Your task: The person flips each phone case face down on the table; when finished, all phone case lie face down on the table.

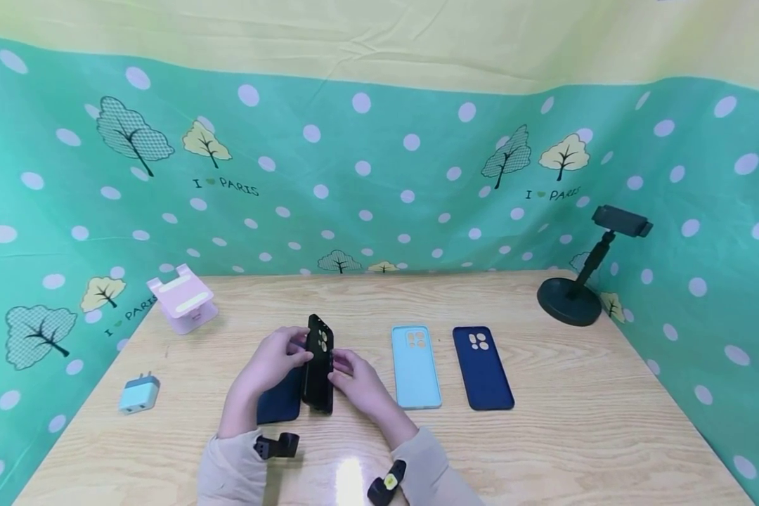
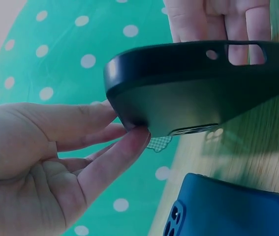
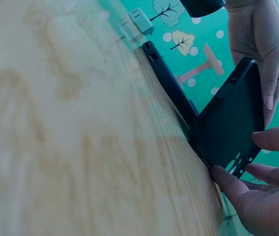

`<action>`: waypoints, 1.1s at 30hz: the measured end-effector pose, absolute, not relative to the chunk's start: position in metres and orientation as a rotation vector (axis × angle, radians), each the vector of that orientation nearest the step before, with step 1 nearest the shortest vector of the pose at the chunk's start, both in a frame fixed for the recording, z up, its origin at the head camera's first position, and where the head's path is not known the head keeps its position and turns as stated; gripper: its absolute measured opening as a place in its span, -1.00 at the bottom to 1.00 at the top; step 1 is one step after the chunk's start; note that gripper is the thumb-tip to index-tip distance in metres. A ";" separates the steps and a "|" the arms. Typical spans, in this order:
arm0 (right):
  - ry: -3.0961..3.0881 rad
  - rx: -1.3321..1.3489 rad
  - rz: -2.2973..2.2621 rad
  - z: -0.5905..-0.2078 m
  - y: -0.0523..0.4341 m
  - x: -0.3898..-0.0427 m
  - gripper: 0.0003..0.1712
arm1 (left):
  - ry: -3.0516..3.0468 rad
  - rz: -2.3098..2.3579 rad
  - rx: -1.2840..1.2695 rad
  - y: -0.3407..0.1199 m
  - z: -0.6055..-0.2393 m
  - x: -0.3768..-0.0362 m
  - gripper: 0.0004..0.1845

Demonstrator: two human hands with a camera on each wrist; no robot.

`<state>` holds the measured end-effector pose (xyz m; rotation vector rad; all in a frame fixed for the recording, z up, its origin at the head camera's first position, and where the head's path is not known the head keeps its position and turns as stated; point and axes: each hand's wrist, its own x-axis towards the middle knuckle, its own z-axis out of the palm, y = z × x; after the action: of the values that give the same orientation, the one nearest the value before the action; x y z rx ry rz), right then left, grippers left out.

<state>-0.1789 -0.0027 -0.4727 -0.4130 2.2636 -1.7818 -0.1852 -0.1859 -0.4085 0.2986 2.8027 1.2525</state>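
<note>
A black phone case (image 1: 318, 372) with camera cutouts is held tilted up on its long edge above the table, between both hands. My left hand (image 1: 270, 362) pinches it with thumb and fingers; in the left wrist view they meet at a corner of the case (image 2: 164, 93). From the other side, my right hand (image 1: 362, 385) pinches the edge near the camera holes. The right wrist view shows the hollow inside of the case (image 3: 232, 115). Beneath my left hand lies a dark blue phone or case (image 1: 284, 399), partly hidden; its camera bump (image 2: 174, 216) shows in the left wrist view.
To the right lie a light blue phone case (image 1: 417, 372) and a dark blue phone case (image 1: 485, 372). A black phone stand (image 1: 569, 299) stands at the back right, a pink stand (image 1: 186, 302) at the back left. A charger plug (image 1: 139, 395) lies at the left.
</note>
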 end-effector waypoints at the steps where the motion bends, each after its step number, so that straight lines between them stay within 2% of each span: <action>1: 2.257 -0.410 -1.786 -0.473 -0.003 -0.179 -0.47 | 2.801 1.257 0.301 -0.186 -0.409 -0.185 -0.53; 16: 1.943 -0.294 -2.045 -0.471 -0.004 -0.179 -0.46 | 2.702 1.412 0.312 -0.183 -0.412 -0.185 -0.57; 33: 1.887 -0.235 -2.078 -0.469 -0.004 -0.180 -0.40 | 2.570 1.476 0.314 -0.177 -0.416 -0.190 -0.58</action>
<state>-0.1797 -0.0044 -0.4689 -0.2353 1.8870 -2.0776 -0.1897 -0.1766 -0.4161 0.3136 2.5705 1.4758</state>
